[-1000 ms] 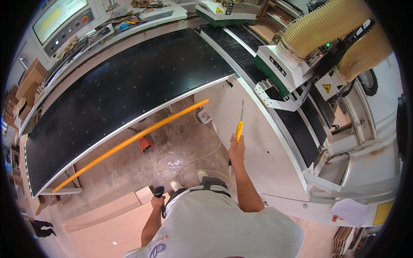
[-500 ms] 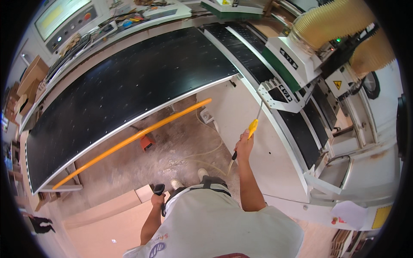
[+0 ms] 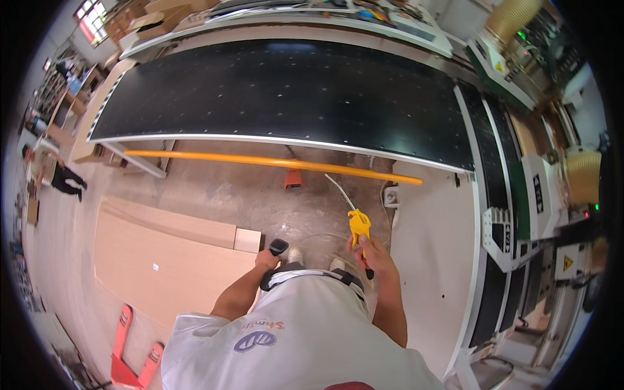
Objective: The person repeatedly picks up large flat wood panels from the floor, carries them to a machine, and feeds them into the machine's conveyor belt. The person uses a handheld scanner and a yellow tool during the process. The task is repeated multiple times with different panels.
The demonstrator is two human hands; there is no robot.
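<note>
My right hand (image 3: 378,255) is wrapped round a yellow air blow gun (image 3: 359,224). Its thin metal nozzle tilts up and left, toward the orange-yellow bar (image 3: 273,162) along the table's front. In my left hand (image 3: 265,260), down by my waist, is a black handheld barcode scanner (image 3: 279,246) with its head up. Beyond both hands lies a long black machine table (image 3: 279,97) with small pale dots across its surface. The air gun appears apart from both bar and table.
A machine head (image 3: 539,201) with ribbed hoses stands at the right, beside a white side panel (image 3: 426,260). Wood panels (image 3: 175,260) lie on the left. An orange foot pedal (image 3: 294,179) sits under the table. A red pallet jack (image 3: 123,351) and another person (image 3: 55,172) are at the left.
My view has swung left, bringing the pallet jack and more wood panels into sight. The air gun has moved away from the machine head, its nozzle now over the floor near the bar.
</note>
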